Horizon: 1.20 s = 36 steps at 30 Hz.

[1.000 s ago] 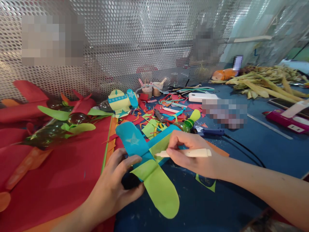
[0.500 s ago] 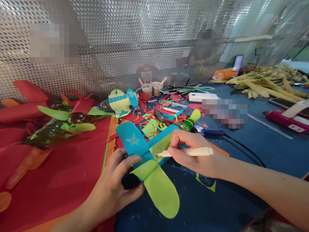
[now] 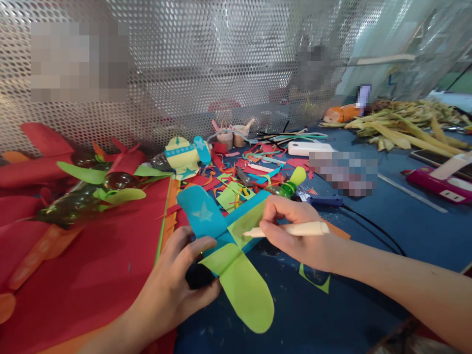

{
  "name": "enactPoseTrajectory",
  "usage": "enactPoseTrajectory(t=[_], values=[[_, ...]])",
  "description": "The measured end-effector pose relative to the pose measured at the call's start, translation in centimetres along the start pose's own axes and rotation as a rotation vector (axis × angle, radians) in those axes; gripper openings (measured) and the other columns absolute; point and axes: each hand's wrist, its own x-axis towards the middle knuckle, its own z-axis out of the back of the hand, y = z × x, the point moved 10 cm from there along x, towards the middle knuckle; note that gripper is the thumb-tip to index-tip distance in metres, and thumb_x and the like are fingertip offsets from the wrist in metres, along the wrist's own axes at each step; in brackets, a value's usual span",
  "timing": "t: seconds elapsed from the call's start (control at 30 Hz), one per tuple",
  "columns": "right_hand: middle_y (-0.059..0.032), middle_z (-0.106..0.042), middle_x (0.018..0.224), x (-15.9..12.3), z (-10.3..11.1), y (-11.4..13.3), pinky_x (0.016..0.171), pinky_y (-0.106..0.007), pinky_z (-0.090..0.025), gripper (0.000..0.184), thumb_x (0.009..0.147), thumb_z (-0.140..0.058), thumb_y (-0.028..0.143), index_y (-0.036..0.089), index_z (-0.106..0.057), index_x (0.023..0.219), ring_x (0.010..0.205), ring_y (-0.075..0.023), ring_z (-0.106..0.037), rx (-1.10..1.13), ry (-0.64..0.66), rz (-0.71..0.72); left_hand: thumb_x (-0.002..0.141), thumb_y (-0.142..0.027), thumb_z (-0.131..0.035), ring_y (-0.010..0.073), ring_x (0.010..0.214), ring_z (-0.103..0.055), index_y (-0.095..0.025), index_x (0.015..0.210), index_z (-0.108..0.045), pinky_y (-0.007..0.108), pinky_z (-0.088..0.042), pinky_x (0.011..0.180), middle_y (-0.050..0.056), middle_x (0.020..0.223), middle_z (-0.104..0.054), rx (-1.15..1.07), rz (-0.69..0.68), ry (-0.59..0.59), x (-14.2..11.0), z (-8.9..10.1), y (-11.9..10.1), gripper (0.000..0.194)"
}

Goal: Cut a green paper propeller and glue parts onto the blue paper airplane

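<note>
My left hand (image 3: 180,275) is wrapped round the tail end of a toy airplane (image 3: 236,216) made from a bottle covered in blue and green paper. One blue wing (image 3: 201,211) carries a pale star, and a green wing (image 3: 250,295) points toward me. Between finger and thumb, my right hand (image 3: 295,226) grips a cream-coloured marker (image 3: 306,229). Its tip is at the green paper panel (image 3: 243,226) on the plane's body; whether it touches cannot be made out. The bottle's green neck (image 3: 289,188) with a propeller blade shows beyond my right hand.
Paper scraps (image 3: 254,162) lie heaped behind the plane. A blue glue gun (image 3: 324,200) with a black cord rests at right, near a white case (image 3: 309,148). Red sheets (image 3: 110,265) and other bottle planes (image 3: 121,172) fill the left. Dried husks (image 3: 401,128) lie far right.
My right hand and the marker have shifted slightly to the right, the tip moving a little across the green panel. My left hand and the plane have stayed put.
</note>
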Motion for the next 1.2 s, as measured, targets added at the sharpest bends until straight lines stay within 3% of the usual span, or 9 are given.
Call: enactPoseTrajectory(t=[1.2], values=[[0.0067,-0.042,0.053,0.18,0.29,0.2,0.043,-0.02,-0.029,0.019,0.077,-0.048,0.015,0.021,-0.037,0.063,0.046,-0.0071,-0.036,0.04,-0.025,0.009,0.074,-0.022,-0.059,0.025,0.093,-0.056,-0.024,0.112,-0.048,0.037,-0.052,0.073,0.009,0.1,-0.053,0.031,-0.005,-0.023,0.05,0.12,0.01,0.04]])
